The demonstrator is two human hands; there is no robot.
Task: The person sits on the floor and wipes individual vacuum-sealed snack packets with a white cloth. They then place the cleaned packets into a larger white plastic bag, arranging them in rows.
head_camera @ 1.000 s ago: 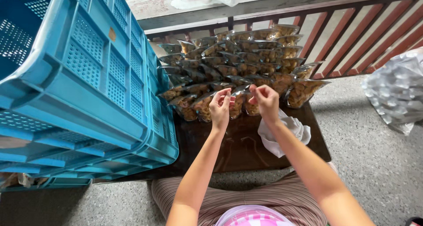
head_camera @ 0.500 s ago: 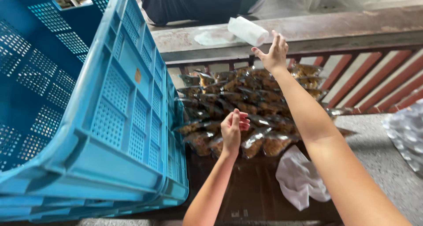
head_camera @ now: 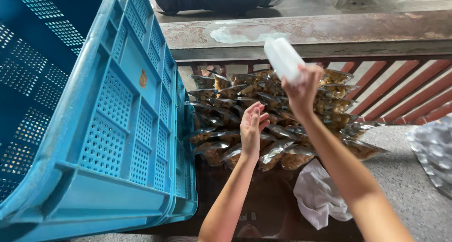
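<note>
Two hands over dark table (head_camera: 263, 199): right hand (head_camera: 301, 89) grips white container (head_camera: 284, 59); left hand (head_camera: 252, 129) loose, w/ snack packets (head_camera: 263, 114).

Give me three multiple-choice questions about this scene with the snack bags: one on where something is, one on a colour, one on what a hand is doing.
1. Where is the crate relative to the bags?
A. to their left
B. to their right
C. on top of them

2. What colour is the crate?
A. red
B. blue
C. yellow

3. What is the right hand doing?
A. resting flat on the table
B. holding up a white packet
C. gripping the crate

Answers: 1 A, the crate fills the left side, beside the pile. 2 B, its perforated walls are blue. 3 B, its fingers close round the packet above the bags, while the left hand hovers empty.
</note>
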